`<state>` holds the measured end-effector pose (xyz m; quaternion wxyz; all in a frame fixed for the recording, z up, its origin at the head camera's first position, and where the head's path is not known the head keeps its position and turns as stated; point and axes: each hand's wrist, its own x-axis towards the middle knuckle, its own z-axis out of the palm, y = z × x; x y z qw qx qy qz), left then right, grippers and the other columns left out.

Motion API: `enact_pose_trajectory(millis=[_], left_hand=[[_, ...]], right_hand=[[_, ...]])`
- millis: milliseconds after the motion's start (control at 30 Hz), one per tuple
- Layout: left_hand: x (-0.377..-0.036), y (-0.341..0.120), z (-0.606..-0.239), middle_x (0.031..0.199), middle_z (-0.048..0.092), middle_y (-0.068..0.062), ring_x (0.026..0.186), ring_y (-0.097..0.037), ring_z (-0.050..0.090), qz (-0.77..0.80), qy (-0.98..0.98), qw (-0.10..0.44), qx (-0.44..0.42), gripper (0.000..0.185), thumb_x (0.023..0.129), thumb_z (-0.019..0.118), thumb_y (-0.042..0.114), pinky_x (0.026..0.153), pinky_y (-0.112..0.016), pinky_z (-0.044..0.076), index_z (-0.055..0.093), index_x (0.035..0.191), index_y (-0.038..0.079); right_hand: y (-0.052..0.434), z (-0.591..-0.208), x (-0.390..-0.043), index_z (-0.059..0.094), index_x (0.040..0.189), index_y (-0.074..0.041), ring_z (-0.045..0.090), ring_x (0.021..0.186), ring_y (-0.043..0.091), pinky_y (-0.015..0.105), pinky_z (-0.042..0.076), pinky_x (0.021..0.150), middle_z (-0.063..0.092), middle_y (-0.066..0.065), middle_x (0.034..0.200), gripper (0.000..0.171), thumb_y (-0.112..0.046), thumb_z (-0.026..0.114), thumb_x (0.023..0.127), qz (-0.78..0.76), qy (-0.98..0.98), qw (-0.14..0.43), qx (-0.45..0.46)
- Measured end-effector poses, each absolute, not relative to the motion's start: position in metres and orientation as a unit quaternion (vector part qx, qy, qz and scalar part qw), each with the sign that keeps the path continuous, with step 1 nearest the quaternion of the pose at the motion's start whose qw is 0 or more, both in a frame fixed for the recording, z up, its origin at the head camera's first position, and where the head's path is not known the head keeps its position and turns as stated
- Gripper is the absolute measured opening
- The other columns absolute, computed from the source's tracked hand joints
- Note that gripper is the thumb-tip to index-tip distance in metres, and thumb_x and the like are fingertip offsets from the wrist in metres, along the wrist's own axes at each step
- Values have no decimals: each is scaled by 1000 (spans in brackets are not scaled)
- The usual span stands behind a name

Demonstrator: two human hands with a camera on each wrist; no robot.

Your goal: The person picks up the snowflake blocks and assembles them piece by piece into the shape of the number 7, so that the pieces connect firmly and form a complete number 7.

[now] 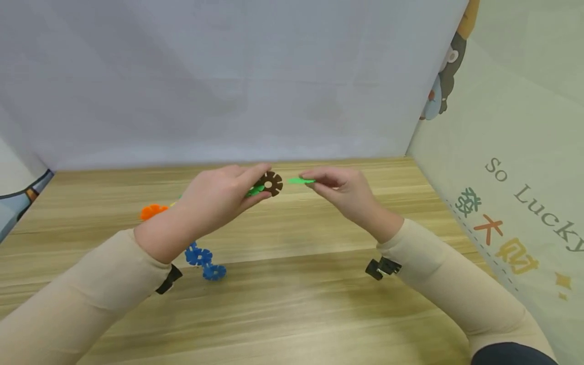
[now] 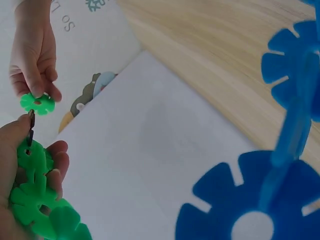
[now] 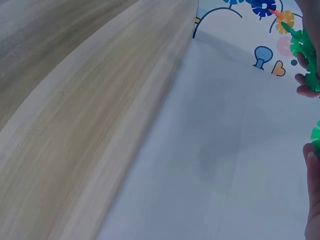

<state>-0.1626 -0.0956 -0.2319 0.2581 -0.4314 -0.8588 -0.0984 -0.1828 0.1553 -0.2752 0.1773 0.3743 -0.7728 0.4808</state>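
Note:
My left hand [image 1: 214, 192] holds a chain of notched, flower-shaped plastic discs. In the left wrist view, linked green discs [image 2: 32, 202] lie against its palm and fingers. A brown disc [image 1: 276, 183] sticks out past its fingertips toward the right. My right hand [image 1: 349, 190] pinches a single green disc [image 1: 298, 181] between thumb and fingers. A small gap separates that disc from the brown one in the head view. Behind the left forearm show an orange disc [image 1: 152, 211] and several linked blue discs [image 1: 201, 256]. A yellow disc [image 3: 285, 22] joins the green part in the right wrist view.
Below both hands is a wood-grain table [image 1: 292, 304]. A pale cloth wall [image 1: 255, 81] rises at its far edge, and a printed panel [image 1: 515, 152] borders the right side. Dark clips [image 1: 383, 267] hang at the sleeves.

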Motion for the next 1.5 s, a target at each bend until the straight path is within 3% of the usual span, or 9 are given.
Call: enact_pose_trajectory(millis=[200, 333, 600, 867, 1067, 1167, 1500], left_hand=[[-161, -87, -233, 86, 69, -8, 67, -19, 66, -83, -840, 301, -443, 38, 83, 72, 26, 46, -32, 49, 58, 110, 3], [-159, -83, -233, 86, 69, -9, 69, -21, 66, -70, -833, 318, -448, 38, 82, 73, 25, 48, -32, 51, 59, 108, 2], [-156, -77, -234, 87, 69, -8, 74, -22, 66, -61, -816, 341, -463, 34, 81, 74, 24, 50, -31, 52, 60, 103, 2], [-159, -73, -236, 88, 70, -7, 76, -21, 66, -89, -814, 320, -476, 33, 81, 74, 23, 61, -31, 54, 61, 104, 2], [-157, -73, -239, 87, 69, -5, 75, -19, 65, -126, -810, 308, -483, 32, 78, 76, 20, 61, -30, 54, 62, 101, 3], [-156, -74, -241, 89, 69, -5, 76, -18, 65, -132, -805, 305, -491, 34, 78, 77, 20, 61, -29, 54, 62, 103, 3], [-154, -73, -239, 87, 69, -3, 76, -17, 64, -150, -804, 284, -501, 32, 79, 75, 18, 63, -28, 53, 60, 104, 4]], right_hand=[[157, -276, -182, 69, 97, 8, 67, 90, 28, 23, 54, 71, 67, 20, 101, 26, 18, 68, 73, 377, -735, 315, 467], [156, -275, -180, 70, 96, 8, 67, 89, 29, 24, 54, 71, 67, 20, 100, 25, 17, 68, 73, 335, -720, 361, 489], [157, -275, -177, 69, 96, 8, 67, 89, 30, 29, 54, 74, 67, 20, 99, 26, 15, 70, 71, 320, -712, 380, 497], [156, -279, -175, 68, 95, 11, 66, 88, 33, 30, 53, 78, 67, 22, 98, 29, 19, 71, 67, 322, -695, 395, 508], [156, -279, -174, 68, 95, 8, 67, 87, 31, 30, 53, 78, 67, 21, 97, 12, 2, 62, 87, 309, -685, 400, 525], [155, -281, -173, 68, 95, 8, 67, 87, 30, 29, 53, 77, 67, 21, 96, 21, -8, 55, 94, 308, -681, 395, 535], [151, -281, -172, 67, 91, 8, 67, 84, 30, 28, 54, 76, 68, 21, 93, 19, -7, 55, 94, 312, -666, 404, 543]])
